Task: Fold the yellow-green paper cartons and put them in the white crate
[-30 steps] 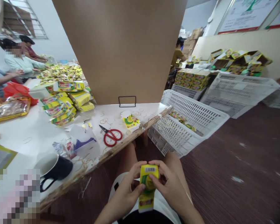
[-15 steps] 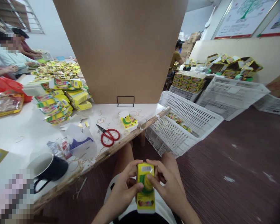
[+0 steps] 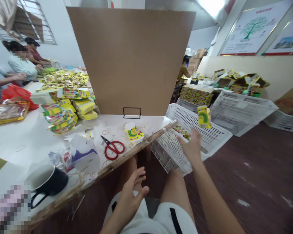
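A small yellow and green box (image 3: pixel 204 117) is in the air over the white plastic crate (image 3: pixel 217 135), apart from my fingers. Just below and left of it, my right hand (image 3: pixel 191 146) reaches out over the crate with its fingers spread, holding nothing. More small yellow packs (image 3: pixel 182 132) lie inside the crate. Over my lap, my left hand (image 3: pixel 134 188) has its fingers apart and nothing in it. On the table near its edge lies a small stack of yellow cards or flat packs (image 3: pixel 134 133), with red-handled scissors (image 3: pixel 114 149) to its left.
A large cardboard sheet (image 3: pixel 134 61) stands upright on the table behind a black wire stand (image 3: pixel 132 113). A dark mug (image 3: pixel 48 182) sits near the table's edge. Yellow cartons (image 3: pixel 61 115) are piled at left. Co-workers (image 3: pixel 24 65) sit at the back left; stacked crates (image 3: pixel 244 110) stand at right.
Both hands have let go of the yellow box. It has moved from my lap up and right over the crate, with my right hand stretched after it. My left hand stays over my lap.
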A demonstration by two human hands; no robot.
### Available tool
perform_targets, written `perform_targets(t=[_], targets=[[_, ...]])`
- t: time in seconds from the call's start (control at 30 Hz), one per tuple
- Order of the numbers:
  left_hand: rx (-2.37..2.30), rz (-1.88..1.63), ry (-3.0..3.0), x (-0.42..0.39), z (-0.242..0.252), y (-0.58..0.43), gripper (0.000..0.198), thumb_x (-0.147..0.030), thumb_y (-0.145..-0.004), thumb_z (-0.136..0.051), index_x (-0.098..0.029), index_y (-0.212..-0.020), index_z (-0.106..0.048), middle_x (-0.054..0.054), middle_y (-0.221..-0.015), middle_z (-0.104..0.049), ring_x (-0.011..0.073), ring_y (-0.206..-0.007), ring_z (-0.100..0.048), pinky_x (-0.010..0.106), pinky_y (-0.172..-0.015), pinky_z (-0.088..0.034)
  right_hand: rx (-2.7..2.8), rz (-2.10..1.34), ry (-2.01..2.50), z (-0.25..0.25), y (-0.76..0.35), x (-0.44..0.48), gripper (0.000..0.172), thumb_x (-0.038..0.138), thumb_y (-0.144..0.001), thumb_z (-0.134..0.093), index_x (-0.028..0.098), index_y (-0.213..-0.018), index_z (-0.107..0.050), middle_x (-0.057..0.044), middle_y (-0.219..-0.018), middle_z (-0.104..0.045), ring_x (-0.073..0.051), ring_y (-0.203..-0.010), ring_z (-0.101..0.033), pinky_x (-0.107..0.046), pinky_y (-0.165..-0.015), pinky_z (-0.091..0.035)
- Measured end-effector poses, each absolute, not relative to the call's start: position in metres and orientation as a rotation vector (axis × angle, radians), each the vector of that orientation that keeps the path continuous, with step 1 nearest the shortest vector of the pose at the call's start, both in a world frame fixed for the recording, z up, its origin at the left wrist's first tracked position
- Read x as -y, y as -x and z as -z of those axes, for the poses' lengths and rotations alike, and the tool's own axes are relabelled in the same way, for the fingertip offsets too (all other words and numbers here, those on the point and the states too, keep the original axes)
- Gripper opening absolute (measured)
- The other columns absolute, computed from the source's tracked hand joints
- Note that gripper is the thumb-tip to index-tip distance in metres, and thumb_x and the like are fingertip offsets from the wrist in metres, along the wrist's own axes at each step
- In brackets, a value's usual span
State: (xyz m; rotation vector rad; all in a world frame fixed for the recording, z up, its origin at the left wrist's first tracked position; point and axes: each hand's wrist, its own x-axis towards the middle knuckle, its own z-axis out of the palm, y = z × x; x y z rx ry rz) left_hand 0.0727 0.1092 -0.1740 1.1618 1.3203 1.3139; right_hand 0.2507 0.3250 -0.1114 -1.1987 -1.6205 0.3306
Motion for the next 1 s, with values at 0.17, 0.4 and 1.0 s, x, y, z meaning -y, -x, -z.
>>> perform_targets(t=[0.17, 0.4, 1.0], targets=[[-1.297, -1.206, -1.204, -0.107, 0.173, -0.079, 0.045, -0.037, -0.084, -0.058, -0.014, -0.123, -0.051, 0.018, -0.122, -0.058, 0.0249, -0.113, -0.057, 0.038, -0.1, -0.042, 2.214, -0.331, 0.858, 0.143, -0.133, -0.314, 0.053, 0.034, -0.071, -0.071, 0.026, -0.122, -0.058, -0.007, -0.135, -0.054, -0.026, -0.13, -0.041, -0.047, -0.109, -0.021], [-1.318, -1.326, -0.976, -0.108, 0.182, -0.048, 0.041, -0.044, -0.079, -0.064, -0.016, -0.109, -0.064, 0.015, -0.105, -0.068, 0.0263, -0.1, -0.064, 0.038, -0.092, -0.047, 2.283, -0.223, 0.801, 0.152, -0.088, -0.317, 0.019, 0.014, -0.088, -0.053, 0.019, -0.079, -0.069, -0.006, -0.084, -0.075, -0.019, -0.085, -0.067, -0.044, -0.103, -0.027], [-0.884, -1.576, -0.62, -0.128, 0.171, -0.064, 0.056, -0.05, -0.075, -0.065, -0.015, -0.118, -0.064, 0.017, -0.115, -0.065, 0.0339, -0.108, -0.059, 0.043, -0.091, -0.049, 2.077, -0.265, 0.364, 0.178, -0.207, -0.155, 0.023, 0.031, -0.091, -0.05, 0.02, -0.109, -0.06, -0.005, -0.097, -0.072, -0.016, -0.089, -0.066, -0.033, -0.087, -0.039]])
